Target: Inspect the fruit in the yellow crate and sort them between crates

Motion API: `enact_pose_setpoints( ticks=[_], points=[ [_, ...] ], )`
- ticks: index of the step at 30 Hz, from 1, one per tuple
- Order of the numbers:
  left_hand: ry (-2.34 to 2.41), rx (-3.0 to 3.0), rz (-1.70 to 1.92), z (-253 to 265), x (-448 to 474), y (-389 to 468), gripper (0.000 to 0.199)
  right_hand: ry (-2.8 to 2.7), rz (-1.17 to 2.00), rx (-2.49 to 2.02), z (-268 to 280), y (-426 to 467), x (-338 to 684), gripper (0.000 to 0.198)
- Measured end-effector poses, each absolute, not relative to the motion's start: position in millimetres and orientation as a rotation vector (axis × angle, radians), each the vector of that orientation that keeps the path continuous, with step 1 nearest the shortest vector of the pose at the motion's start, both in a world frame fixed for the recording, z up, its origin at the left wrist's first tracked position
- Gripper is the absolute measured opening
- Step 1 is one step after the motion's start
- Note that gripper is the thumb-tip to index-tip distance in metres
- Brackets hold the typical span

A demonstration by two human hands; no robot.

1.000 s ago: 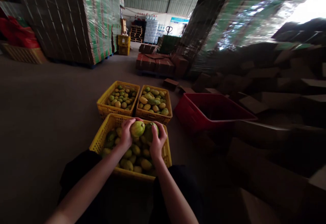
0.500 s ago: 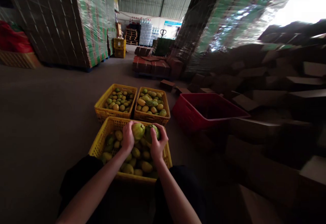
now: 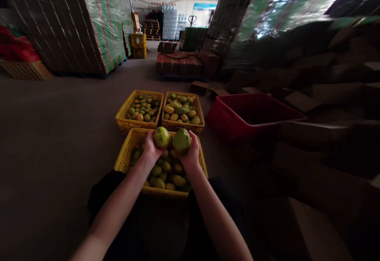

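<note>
My left hand (image 3: 152, 146) is closed around a yellow-green papaya (image 3: 162, 137), whose rounded end faces up. A second, greener papaya (image 3: 181, 140) rests in my right hand (image 3: 192, 150), with the fingers curled round its right side. Both fruits are held side by side, a small gap apart, above the near yellow crate (image 3: 123, 150). Many green and yellow papayas (image 3: 166, 167) lie in that crate, partly covered by my hands and forearms. My knees flank the crate's near side.
Two more yellow crates of fruit, a left one (image 3: 118, 119) and a right one (image 3: 202, 120), stand just beyond. A red bin (image 3: 225, 122) is to the right, beside heaped cardboard boxes (image 3: 314, 142). Wrapped pallet stacks (image 3: 101, 27) rise on both sides.
Both hands have turned and drawn slightly apart, so the two papayas show more fully between them. My view has shifted, moving the crates slightly right and up.
</note>
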State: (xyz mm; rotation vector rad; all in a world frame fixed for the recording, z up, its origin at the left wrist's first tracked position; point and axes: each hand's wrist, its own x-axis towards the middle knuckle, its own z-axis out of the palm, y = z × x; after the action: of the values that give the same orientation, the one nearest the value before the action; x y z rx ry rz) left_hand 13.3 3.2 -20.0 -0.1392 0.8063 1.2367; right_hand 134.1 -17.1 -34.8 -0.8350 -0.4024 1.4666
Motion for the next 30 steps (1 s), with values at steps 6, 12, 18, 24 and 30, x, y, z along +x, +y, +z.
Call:
enact_pose_setpoints(
  ticks=[6,12,18,24,30],
  points=[
    [0.527,-0.062,1.215,-5.0,7.0,-1.4,0.043,-0.152,1.596,-0.729,-12.2,-12.9,143.2,0.022],
    [0.482,-0.024,1.209,-1.6,4.9,-4.8,0.040,-0.129,1.732,-0.639,-12.1,-13.8,145.1,0.042],
    [0.470,0.078,1.206,-7.1,7.2,-5.2,0.026,-0.209,1.735,-0.556,-17.6,-17.8,138.9,0.039],
    [0.485,0.222,1.127,-3.2,11.6,-12.1,0.030,-0.402,1.684,-0.532,-14.9,-27.4,139.1,0.043],
    [0.352,0.192,1.147,-7.7,13.3,-9.1,0.031,-0.283,1.718,-0.418,-18.1,-23.5,139.2,0.038]
  ],
)
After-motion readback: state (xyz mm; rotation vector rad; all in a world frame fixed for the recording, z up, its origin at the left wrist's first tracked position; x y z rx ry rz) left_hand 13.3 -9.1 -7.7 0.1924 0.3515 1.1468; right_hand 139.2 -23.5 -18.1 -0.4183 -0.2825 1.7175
